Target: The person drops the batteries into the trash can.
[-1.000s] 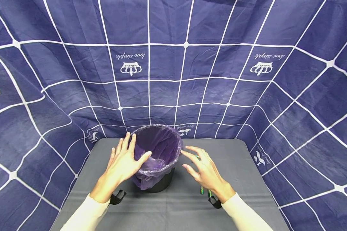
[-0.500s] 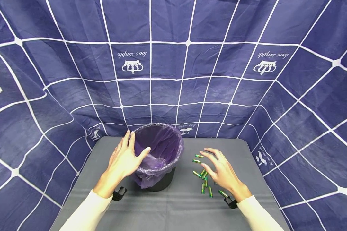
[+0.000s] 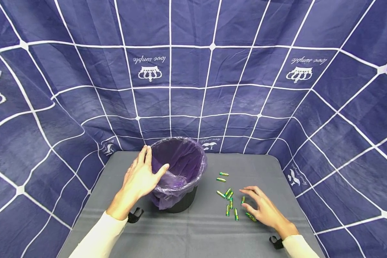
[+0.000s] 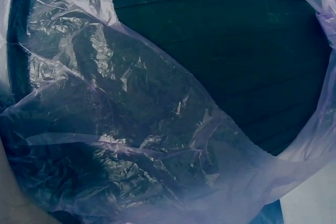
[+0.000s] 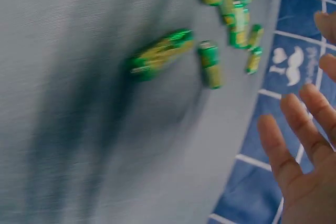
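A black bin [image 3: 181, 205] with a translucent purple liner [image 3: 188, 157] folded over its rim stands left of the table's middle. My left hand [image 3: 139, 182] is at the bin's left rim with fingers straight and thumb spread; whether it touches the rim is unclear. The left wrist view looks down into the liner [image 4: 121, 103], which hangs loose over part of the dark inside. To the right lie several green-and-yellow batteries [image 3: 236, 214]. My right hand [image 3: 265, 209] hovers at their right side, fingers apart and holding nothing. One battery [image 3: 243, 200] shows between its thumb and fingers, seemingly below them.
A grey cloth covers the table [image 3: 206, 236]. Blue curtains [image 3: 187, 71] with white grid lines enclose it at the back and both sides. Two batteries [image 3: 221, 179] lie farther back, right of the bin, apart from the cluster.
My right hand has moved right and toward me, away from the bin's right side, uncovering the batteries. My left hand has stayed at the left rim. The head view has shifted slightly.
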A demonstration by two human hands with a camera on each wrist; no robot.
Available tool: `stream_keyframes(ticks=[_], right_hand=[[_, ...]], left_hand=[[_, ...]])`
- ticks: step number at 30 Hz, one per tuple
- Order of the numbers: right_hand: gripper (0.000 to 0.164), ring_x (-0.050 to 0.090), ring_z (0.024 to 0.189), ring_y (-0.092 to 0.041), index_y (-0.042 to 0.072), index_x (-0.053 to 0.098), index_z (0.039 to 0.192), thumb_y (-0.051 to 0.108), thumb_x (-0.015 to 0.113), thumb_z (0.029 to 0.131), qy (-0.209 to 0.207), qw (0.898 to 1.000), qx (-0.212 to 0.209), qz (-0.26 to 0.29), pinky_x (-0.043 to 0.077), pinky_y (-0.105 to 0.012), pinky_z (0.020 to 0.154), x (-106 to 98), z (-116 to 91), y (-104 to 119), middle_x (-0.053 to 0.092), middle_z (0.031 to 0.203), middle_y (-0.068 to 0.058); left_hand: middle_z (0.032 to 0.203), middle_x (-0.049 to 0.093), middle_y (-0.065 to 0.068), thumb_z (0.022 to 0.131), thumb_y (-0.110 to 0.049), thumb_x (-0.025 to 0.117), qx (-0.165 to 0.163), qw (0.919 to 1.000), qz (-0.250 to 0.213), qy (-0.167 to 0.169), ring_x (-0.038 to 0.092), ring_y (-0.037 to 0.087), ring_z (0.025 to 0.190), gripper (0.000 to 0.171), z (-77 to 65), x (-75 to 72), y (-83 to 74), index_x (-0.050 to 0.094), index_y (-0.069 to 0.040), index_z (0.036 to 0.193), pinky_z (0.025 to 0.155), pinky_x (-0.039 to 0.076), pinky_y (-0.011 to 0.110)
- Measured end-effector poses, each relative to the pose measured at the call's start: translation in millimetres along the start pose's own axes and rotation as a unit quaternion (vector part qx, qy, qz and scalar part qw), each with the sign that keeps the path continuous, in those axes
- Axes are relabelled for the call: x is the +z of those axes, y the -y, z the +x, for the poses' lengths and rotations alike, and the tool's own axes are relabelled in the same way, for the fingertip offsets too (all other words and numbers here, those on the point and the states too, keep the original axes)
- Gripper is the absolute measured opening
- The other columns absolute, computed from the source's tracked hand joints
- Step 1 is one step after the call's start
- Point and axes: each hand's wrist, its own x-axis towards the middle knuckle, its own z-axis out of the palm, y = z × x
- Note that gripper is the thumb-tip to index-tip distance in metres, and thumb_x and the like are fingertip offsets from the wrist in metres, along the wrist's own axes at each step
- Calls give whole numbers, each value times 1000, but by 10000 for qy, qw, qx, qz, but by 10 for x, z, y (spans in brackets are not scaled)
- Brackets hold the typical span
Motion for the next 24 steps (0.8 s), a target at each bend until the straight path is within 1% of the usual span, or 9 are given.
stream_keyframes(ticks=[3, 5, 7, 10, 16, 20, 24], right_hand=[[57, 78, 116, -23, 15, 80, 142, 10, 100, 90, 87, 9992, 116, 379, 64, -27, 93, 33, -180, -58, 75, 137, -2], [54, 77, 108, -22, 11, 81, 138, 8, 101, 88, 132, 9978, 185, 624, 67, -32, 82, 55, -283, -73, 76, 131, -3], [51, 76, 100, -21, 7, 82, 134, 5, 101, 87, 146, 9958, 199, 882, 64, -27, 74, 92, -370, -97, 77, 125, -5], [50, 73, 92, -15, 9, 83, 131, 4, 101, 85, 141, 9955, 111, 934, 60, -22, 71, 152, -460, -132, 78, 118, -6], [55, 67, 82, -4, 9, 83, 131, -7, 100, 81, 138, 9934, -124, 1129, 55, -14, 67, 258, -512, -166, 75, 106, -2], [54, 63, 81, 3, 8, 84, 129, -13, 96, 80, 137, 9925, -236, 1193, 53, -12, 65, 302, -542, -169, 72, 99, 1], [54, 63, 81, 2, 8, 85, 124, -17, 93, 77, 134, 9921, -379, 1192, 52, -11, 65, 335, -572, -177, 71, 96, 3]], left_hand=[[196, 17, 19, 109, -86, 48, 8, 10000, -4, -4, 36, 59, 172, 118, 1, 6, 0, 17, -3, 186, 129, 41, 82], [196, 17, 19, 110, -85, 49, 18, 10000, -1, -16, 37, 59, 171, 117, 1, 5, -1, 17, -2, 186, 128, 41, 82], [196, 18, 20, 110, -85, 49, 23, 10000, 4, -25, 38, 60, 171, 117, 3, 4, -1, 17, -2, 186, 128, 42, 82], [196, 18, 20, 110, -83, 50, 34, 10000, 2, -43, 40, 60, 170, 116, 2, -6, -2, 17, -2, 186, 127, 43, 82], [195, 20, 21, 111, -81, 51, 47, 9999, -12, -96, 42, 60, 169, 114, 4, -32, 3, 18, -2, 186, 128, 42, 82], [196, 18, 20, 111, -82, 51, 15, 10000, 8, -43, 42, 59, 168, 114, 6, -14, 7, 17, -3, 186, 128, 42, 82], [196, 18, 19, 111, -82, 50, -10, 10000, 27, -3, 44, 59, 167, 114, 6, 5, 0, 17, -3, 186, 126, 44, 82]])
